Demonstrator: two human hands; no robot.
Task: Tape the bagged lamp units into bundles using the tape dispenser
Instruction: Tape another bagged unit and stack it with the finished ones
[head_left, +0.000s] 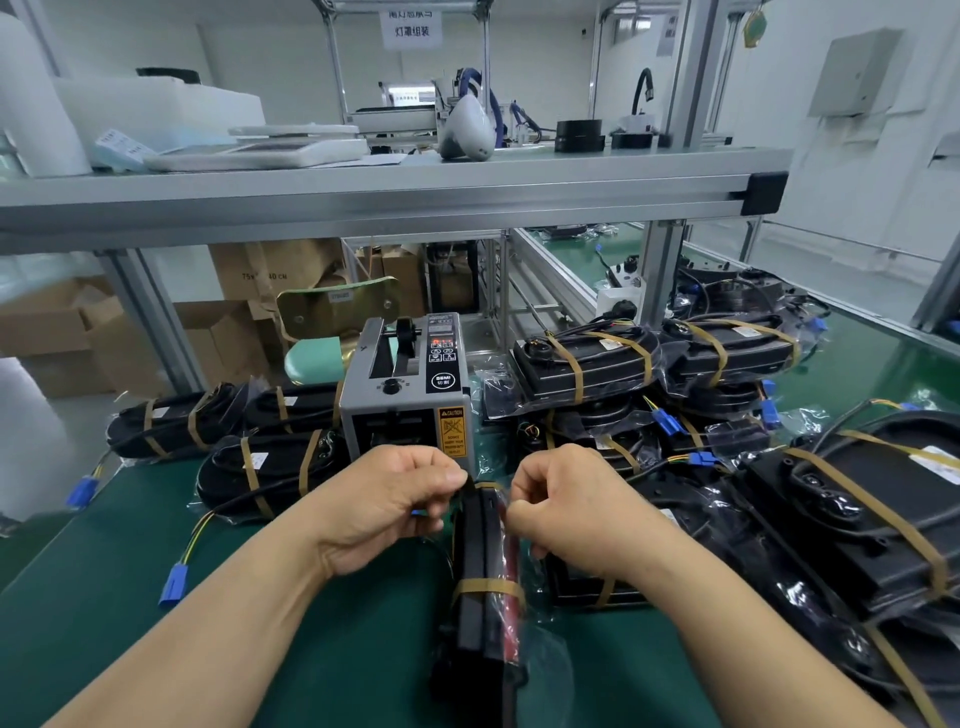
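Since the bundle (483, 566) being worked stands on its narrow edge on the green worktop (104, 597), pointing away from the person, both of its flat sides are free for tape to pass right round. One tan band (485, 586) already cinches its near end. The left hand (389, 499) and right hand (563, 506) meet at the far end, fingers (447, 475) curled and pinching the bagged units from either side, apparently to press a second tape strip (485, 486) over the top, though the hands hide most of that strip. The tape dispenser (410, 400) sits just behind the hands with its outlet facing them, which keeps each cut strip within easy reach. Finished bundles (260, 467) lie to the left, and a stacked pile (587, 364) stands to the right, leaving the middle for the work.
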